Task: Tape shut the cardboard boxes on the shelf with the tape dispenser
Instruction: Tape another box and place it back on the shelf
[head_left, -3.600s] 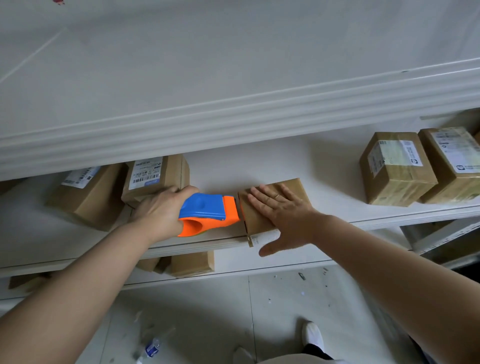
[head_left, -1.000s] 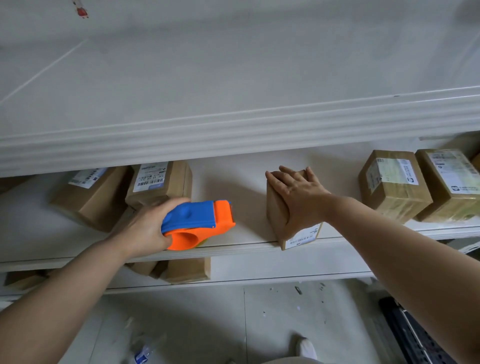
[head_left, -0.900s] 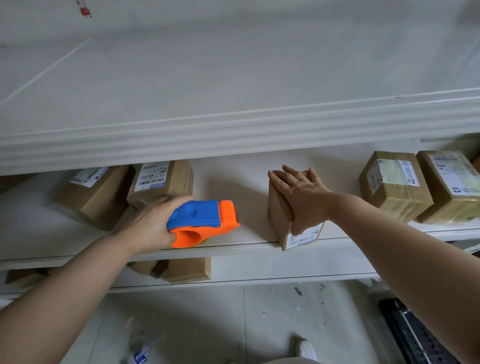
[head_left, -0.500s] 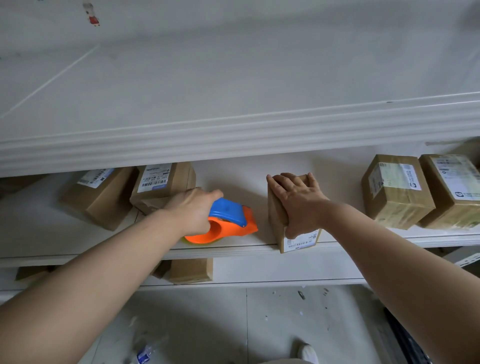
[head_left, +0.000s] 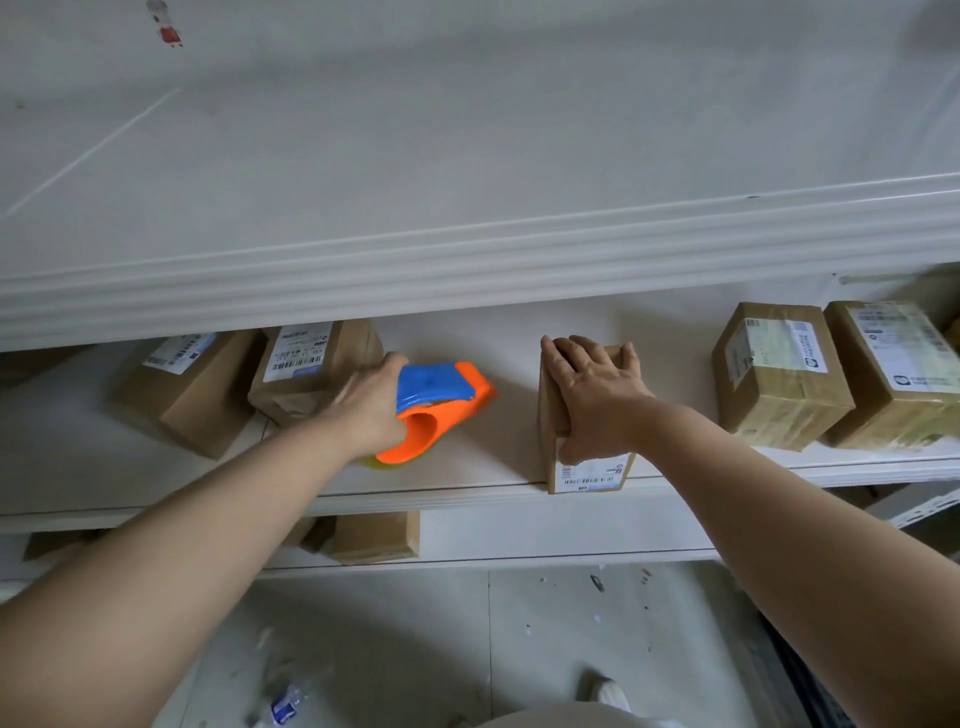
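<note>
left hand (head_left: 366, 410) gripping dispenser (head_left: 441, 396), right (head_left: 592, 400) seemingly clasping box (head_left: 549, 415)

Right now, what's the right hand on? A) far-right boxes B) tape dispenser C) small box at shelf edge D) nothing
C: the right hand grips the small box standing at the front edge of the shelf, while the left hand holds the tape dispenser.

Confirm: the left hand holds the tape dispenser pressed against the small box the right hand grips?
No: the head view shows the tape dispenser, held by the left hand, apart from the cardboard box the right hand grips, not touching.
</note>
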